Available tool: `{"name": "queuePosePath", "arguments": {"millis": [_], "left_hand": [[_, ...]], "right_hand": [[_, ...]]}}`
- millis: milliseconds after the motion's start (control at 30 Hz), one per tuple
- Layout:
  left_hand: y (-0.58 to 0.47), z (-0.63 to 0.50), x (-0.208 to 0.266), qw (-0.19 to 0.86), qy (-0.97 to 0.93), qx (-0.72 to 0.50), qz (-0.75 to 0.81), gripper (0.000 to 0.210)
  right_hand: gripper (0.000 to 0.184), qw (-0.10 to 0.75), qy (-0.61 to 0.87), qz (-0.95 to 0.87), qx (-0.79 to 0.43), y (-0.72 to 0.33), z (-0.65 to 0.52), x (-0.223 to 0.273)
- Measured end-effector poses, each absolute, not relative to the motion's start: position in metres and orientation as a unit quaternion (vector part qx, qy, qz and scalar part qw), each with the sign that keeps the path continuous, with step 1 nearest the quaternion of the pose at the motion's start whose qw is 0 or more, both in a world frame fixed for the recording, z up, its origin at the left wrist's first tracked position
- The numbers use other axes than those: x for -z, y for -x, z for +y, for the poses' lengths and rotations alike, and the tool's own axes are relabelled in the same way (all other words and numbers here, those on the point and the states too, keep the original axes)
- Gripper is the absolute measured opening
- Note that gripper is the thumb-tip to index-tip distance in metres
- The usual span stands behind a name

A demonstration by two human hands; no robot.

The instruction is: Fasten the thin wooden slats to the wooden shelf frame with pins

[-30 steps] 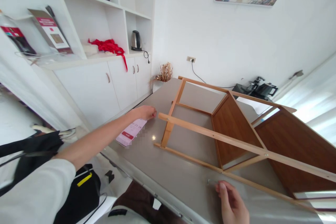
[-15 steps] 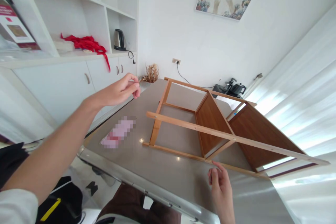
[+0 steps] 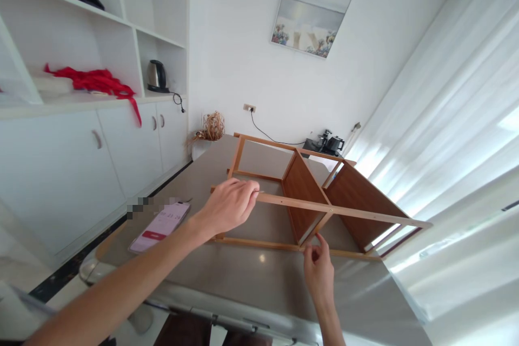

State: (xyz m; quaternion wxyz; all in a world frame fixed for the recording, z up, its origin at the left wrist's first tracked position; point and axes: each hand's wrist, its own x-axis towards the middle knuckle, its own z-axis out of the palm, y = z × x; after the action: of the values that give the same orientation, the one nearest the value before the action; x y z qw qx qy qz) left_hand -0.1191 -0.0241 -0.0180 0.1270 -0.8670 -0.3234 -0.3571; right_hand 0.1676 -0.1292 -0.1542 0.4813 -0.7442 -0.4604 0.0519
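A wooden shelf rack (image 3: pixel 300 203) lies on its side on the grey table, with two brown shelf panels (image 3: pixel 357 203) between its slim rails. My left hand (image 3: pixel 233 203) is closed over the near upper rail, close to its left end. A thin tip shows at those fingertips, too small to name. Down at the rack's lower near rail, my right hand (image 3: pixel 318 267) has its thumb and index finger round the wood where a crossbar meets it. Its other fingers are curled and partly hidden. Left of the rack lies a pink-screened phone (image 3: pixel 162 227).
The grey table (image 3: pixel 251 273) extends under the rack, its front edge close to my legs. Beyond it are a pot of dried stalks (image 3: pixel 213 127) and a black kettle (image 3: pixel 334 143). White cabinets (image 3: pixel 68 167) line the left; a white curtain (image 3: pixel 454 146) hangs right.
My left hand has come down from the air onto the rack's upper rail. My right hand has moved up to the lower rail. The view has turned to the right.
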Motion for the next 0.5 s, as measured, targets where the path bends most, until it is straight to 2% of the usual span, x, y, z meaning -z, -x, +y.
{"name": "queuePosePath", "arguments": {"millis": [233, 500], "left_hand": [[0.126, 0.009, 0.024, 0.148, 0.844, 0.361, -0.368, 0.013], [0.140, 0.037, 0.017, 0.106, 0.856, 0.322, -0.389, 0.013]], "right_hand": [[0.058, 0.489, 0.734, -0.470, -0.027, -0.173, -0.102, 0.161], [0.054, 0.521, 0.701, -0.486, -0.018, -0.163, -0.069, 0.167]]}}
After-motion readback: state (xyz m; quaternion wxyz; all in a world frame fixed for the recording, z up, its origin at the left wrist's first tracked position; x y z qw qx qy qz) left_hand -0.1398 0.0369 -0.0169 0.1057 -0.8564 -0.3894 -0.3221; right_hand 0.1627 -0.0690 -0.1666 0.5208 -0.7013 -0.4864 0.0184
